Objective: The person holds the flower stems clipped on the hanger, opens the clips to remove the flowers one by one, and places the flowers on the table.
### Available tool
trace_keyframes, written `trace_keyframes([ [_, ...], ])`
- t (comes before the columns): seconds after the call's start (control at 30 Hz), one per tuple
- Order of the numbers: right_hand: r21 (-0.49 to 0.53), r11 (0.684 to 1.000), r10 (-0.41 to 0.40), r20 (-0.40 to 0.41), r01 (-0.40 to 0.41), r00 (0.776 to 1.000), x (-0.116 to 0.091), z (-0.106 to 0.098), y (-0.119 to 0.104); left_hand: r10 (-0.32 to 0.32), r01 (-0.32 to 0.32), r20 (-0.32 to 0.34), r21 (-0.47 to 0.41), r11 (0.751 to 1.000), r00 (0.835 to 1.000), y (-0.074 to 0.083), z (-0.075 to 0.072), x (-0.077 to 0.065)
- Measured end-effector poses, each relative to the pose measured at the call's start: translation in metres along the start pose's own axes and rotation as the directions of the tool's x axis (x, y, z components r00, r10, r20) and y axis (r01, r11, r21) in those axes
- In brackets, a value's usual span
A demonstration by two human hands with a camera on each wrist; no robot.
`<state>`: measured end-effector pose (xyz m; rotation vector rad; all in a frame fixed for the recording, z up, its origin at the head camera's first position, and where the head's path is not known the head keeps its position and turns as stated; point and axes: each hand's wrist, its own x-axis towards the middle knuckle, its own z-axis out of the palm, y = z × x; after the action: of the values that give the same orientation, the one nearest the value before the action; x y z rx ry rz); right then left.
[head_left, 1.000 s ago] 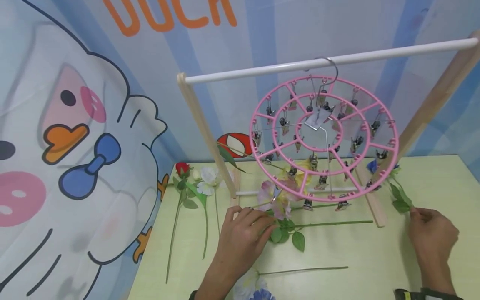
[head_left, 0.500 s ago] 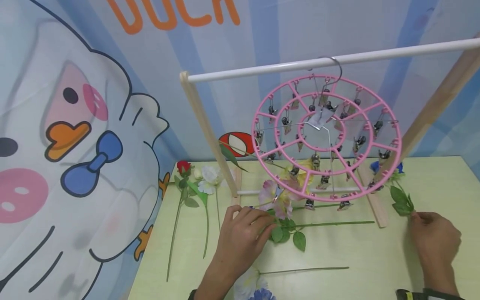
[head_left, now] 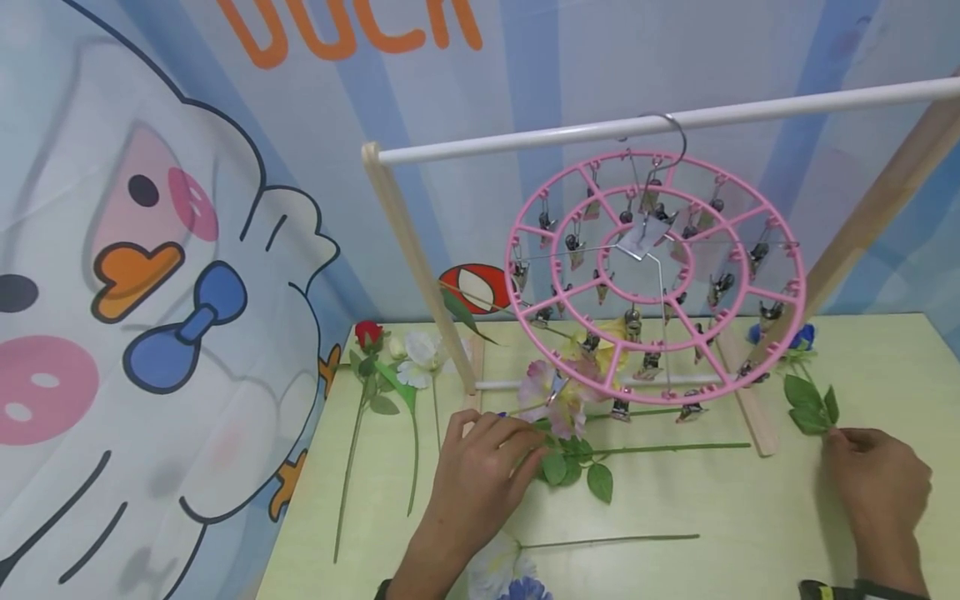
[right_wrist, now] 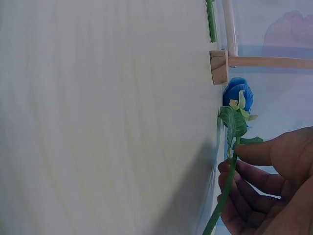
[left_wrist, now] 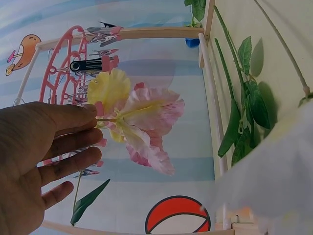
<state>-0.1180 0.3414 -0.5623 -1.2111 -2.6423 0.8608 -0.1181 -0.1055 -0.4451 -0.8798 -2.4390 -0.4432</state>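
My right hand (head_left: 877,479) pinches the green stem (right_wrist: 226,193) of an artificial blue rose (right_wrist: 238,93) between thumb and fingers, just below its leaves (head_left: 806,404). The rose stands by the rack's right foot, partly behind the pink ring in the head view. My left hand (head_left: 483,471) hovers over the table with loose fingers and nothing plainly gripped. Its fingertips overlap the stem of a pink flower (left_wrist: 151,117) in the left wrist view. Below them lies a green stem with leaves (head_left: 570,467). Pink and yellow flowers (left_wrist: 108,90) hang at the round pink clip hanger (head_left: 750,292).
The hanger hooks onto the white bar (head_left: 525,140) of a wooden rack. To the left lie a red rose (head_left: 367,335) and a white flower (head_left: 422,354) with long stems. Another white flower (head_left: 493,567) and a blue-violet one (head_left: 525,588) lie at the front edge.
The right hand has shifted slightly right and toward the front with the blue rose, whose head has swung right and shows more. The left hand stays nearly still.
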Motion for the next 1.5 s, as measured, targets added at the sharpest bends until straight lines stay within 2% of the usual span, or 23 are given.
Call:
trace_keyframes([
  [0.27, -0.001, 1.0, 0.022, 0.004, -0.022, 1.0, -0.003, -0.006, 0.003, 0.005, -0.005, -0.004, 0.009, 1.0, 1.0, -0.003, -0.001, 0.0],
  [0.47, 0.045, 0.996, -0.074, -0.058, 0.077, 0.996, -0.015, -0.024, -0.004, -0.024, 0.024, -0.008, 0.013, 1.0, 1.0, -0.007, -0.004, 0.001],
  [0.6, 0.085, 0.991, -0.098, -0.098, 0.107, 0.99, -0.032, -0.041, -0.024, -0.037, 0.037, -0.023, 0.014, 0.999, 0.999, -0.011, -0.005, 0.001],
  [0.77, 0.142, 0.982, -0.103, -0.162, 0.126, 0.981, -0.067, -0.061, -0.057, -0.059, 0.06, -0.033, 0.004, 0.998, 0.998, -0.015, -0.005, 0.001],
  [0.9, 0.188, 0.96, -0.165, -0.226, 0.21, 0.96, -0.099, -0.075, -0.079, -0.079, 0.079, -0.037, -0.006, 0.997, 0.996, -0.018, -0.004, 0.001],
  [0.97, 0.188, 0.94, -0.23, -0.266, 0.285, 0.936, -0.116, -0.079, -0.087, -0.083, 0.082, -0.044, -0.014, 0.996, 0.996, -0.02, -0.003, 0.001],
  [1.13, 0.184, 0.863, -0.393, -0.34, 0.47, 0.855, -0.15, -0.084, -0.102, -0.085, 0.082, -0.07, -0.041, 0.996, 0.994, -0.026, -0.001, 0.003],
  [1.23, 0.202, 0.796, -0.48, -0.364, 0.571, 0.798, -0.166, -0.085, -0.112, -0.08, 0.077, -0.075, -0.051, 0.996, 0.994, -0.029, 0.0, 0.005],
  [1.33, 0.235, 0.712, -0.566, -0.367, 0.662, 0.739, -0.18, -0.085, -0.122, -0.073, 0.07, -0.07, -0.045, 0.997, 0.995, -0.033, 0.001, 0.008],
  [1.5, 0.306, 0.594, -0.672, -0.32, 0.744, 0.668, -0.2, -0.079, -0.138, -0.064, 0.064, -0.02, -0.026, 0.998, 0.998, -0.04, 0.003, 0.014],
])
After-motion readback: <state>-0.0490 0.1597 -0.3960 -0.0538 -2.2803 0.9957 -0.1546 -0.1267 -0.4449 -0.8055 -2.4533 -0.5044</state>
